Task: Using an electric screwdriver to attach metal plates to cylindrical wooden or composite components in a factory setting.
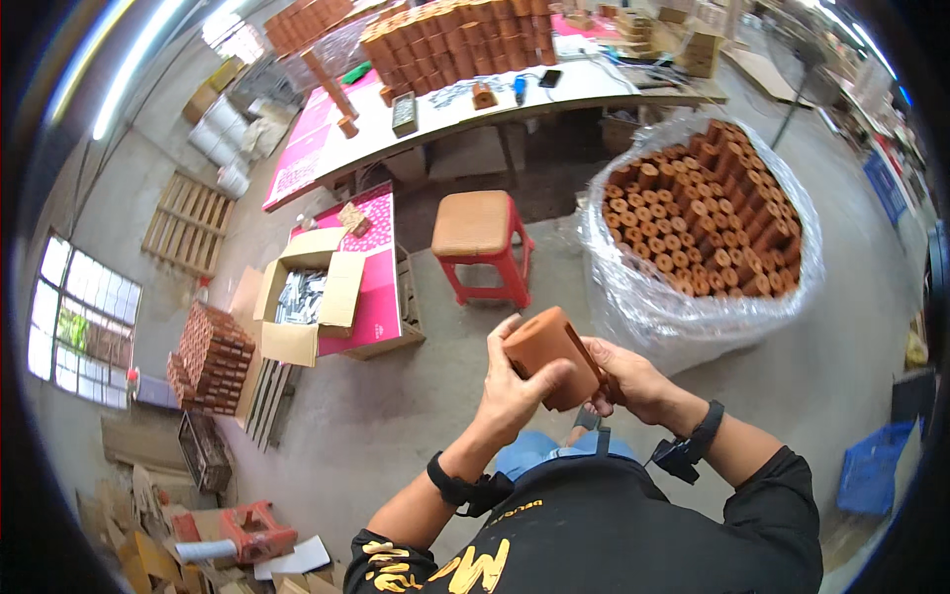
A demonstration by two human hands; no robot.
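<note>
An orange-brown block [550,348] with rounded sides is held up in front of my body, tilted. I cannot tell what it is made of. My left hand [515,384] wraps its left side, with the thumb lying across the near face. Around its lower right edge, the fingers and thumb of my right hand [631,381] are closed on the same block. A black strap with a dark device sits on each of my wrists. Parts of the block's far side are hidden.
Ahead stands a red stool [475,223] with a tan seat. A plastic-lined bin [643,322] of similar pieces is on the right. An open carton [341,287] of metal parts rests on a low pink-topped table [381,297]. Beyond is a long workbench [435,124] with stacked blocks [460,45].
</note>
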